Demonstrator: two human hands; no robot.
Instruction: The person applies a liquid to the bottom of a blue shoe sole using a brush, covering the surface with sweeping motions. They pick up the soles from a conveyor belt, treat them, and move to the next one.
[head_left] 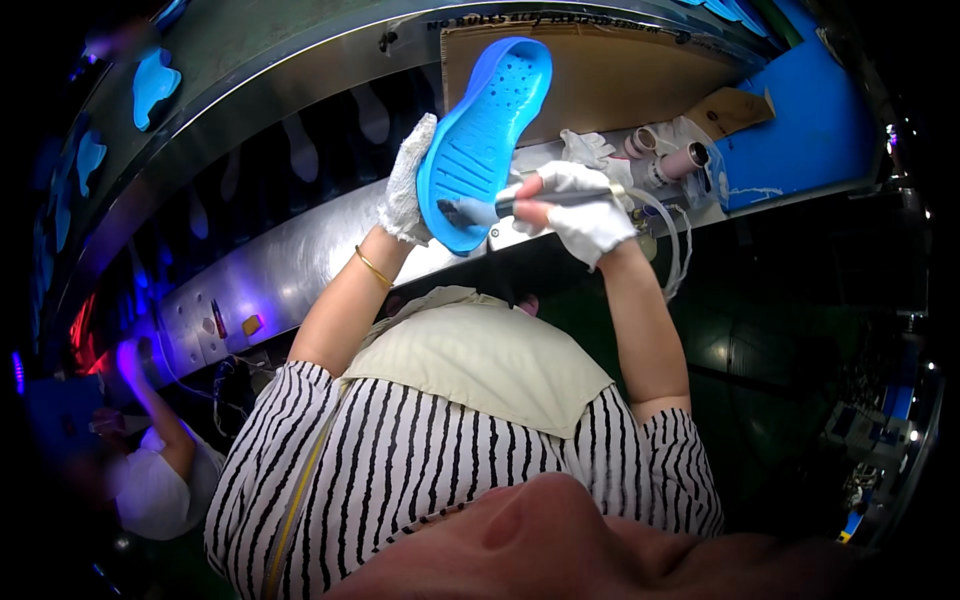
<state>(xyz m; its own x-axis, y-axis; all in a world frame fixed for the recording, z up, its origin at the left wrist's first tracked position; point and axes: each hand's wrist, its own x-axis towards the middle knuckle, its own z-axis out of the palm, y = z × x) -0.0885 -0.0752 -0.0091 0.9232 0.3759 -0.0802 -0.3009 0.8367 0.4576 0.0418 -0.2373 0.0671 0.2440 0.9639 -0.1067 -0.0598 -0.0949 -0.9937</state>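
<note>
My left hand (pixel 405 190), in a white glove, grips a blue shoe sole (pixel 482 135) by its left edge. The sole is tilted, its hollow inner side with ridges and small holes facing me. In my right hand (pixel 588 222), gloved with bare fingertips, is a brush (pixel 474 212) with a dark handle. Its bristles rest on or just over the heel end of the sole; motion blur hides whether they touch. From the rear of the handle a clear tube (pixel 668 225) curves downward.
A metal ledge (pixel 320 220) runs below a conveyor belt (pixel 300 40) bearing blue soles (pixel 154 88). Cardboard (pixel 600 90) stands behind my hands. White gloves (pixel 588 148), a pink bottle (pixel 684 162) and a blue panel (pixel 800 120) are at right. A co-worker (pixel 165 480) sits at far left.
</note>
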